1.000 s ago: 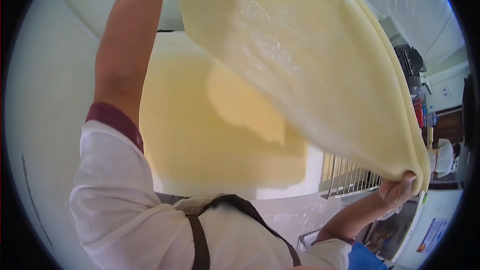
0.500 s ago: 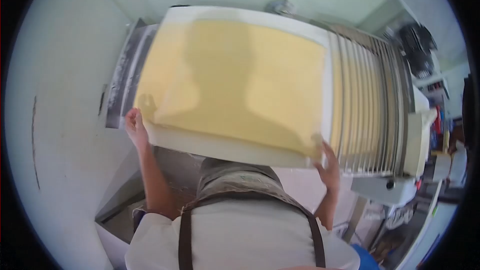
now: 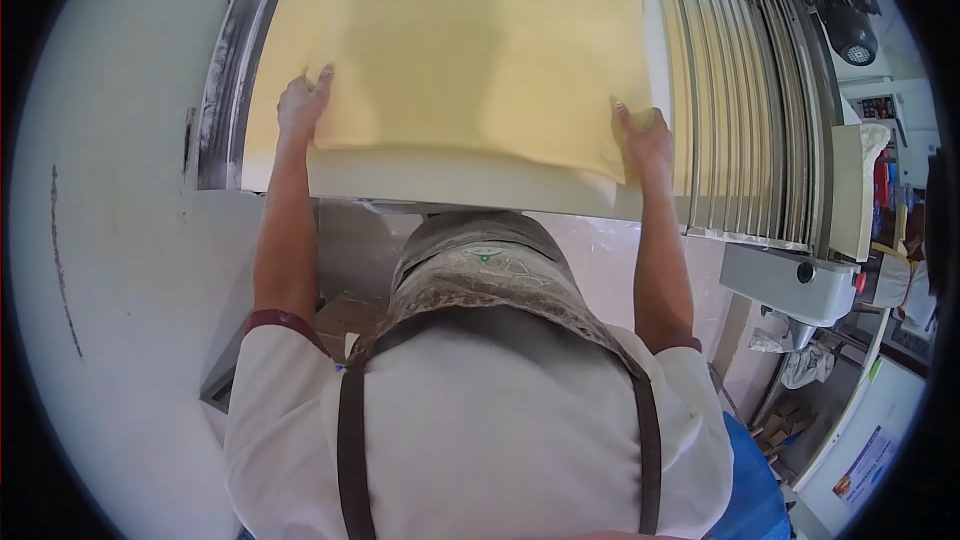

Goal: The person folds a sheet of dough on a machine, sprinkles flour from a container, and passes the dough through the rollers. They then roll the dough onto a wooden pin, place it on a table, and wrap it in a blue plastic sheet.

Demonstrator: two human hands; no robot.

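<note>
A wide sheet of pale yellow dough (image 3: 560, 60) lies flat on the white belt (image 3: 450, 178) of a dough sheeter. At the left side of the sheet, my left hand (image 3: 304, 105) has its fingers curled at the dough, thumb toward the middle. On the right edge, my right hand (image 3: 646, 138) is closed at the dough, with thumb and curled fingers showing. The fingertips are partly hidden against the dough. A shadow of a head falls across the middle of the sheet.
A metal bar guard (image 3: 740, 100) stands right of the belt, with more dough beneath it. Beyond are a black motor (image 3: 845, 15) and a grey machine housing (image 3: 790, 285) with a red knob. A pale wall (image 3: 110, 190) is on the left.
Both hands have moved from the near corners of the dough farther forward along its sides, and the fingers now curl at it. The view has tilted, so the machine sits higher.
</note>
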